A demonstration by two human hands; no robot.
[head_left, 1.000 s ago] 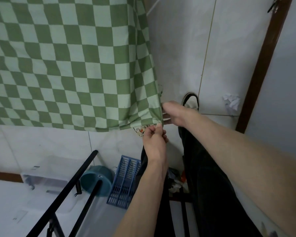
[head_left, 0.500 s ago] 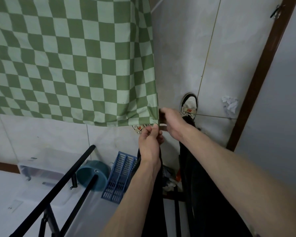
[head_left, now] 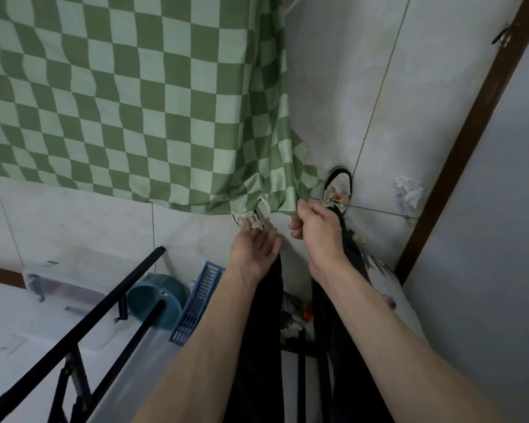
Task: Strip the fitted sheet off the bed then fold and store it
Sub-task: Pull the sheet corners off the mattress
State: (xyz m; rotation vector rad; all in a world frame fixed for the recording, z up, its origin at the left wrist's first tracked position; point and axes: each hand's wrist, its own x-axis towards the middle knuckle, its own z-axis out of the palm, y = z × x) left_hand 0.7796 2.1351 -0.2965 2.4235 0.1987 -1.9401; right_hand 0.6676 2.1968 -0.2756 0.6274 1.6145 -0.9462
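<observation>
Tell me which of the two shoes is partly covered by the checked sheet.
The shoe beside the left hand: the sheet hem overlaps its toe. The other shoe, past the right hand, shows fully.

Sheet (head_left: 129, 96) hangs front-left; basin (head_left: 153, 303) left of basket (head_left: 197, 303), below it; paper wad (head_left: 409, 192) far right.

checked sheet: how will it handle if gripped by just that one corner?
Probably floppy: the checked sheet hangs in waves and bunches where the right hand pinches its corner. Likely light for its size. The left hand is open below the edge.
</observation>
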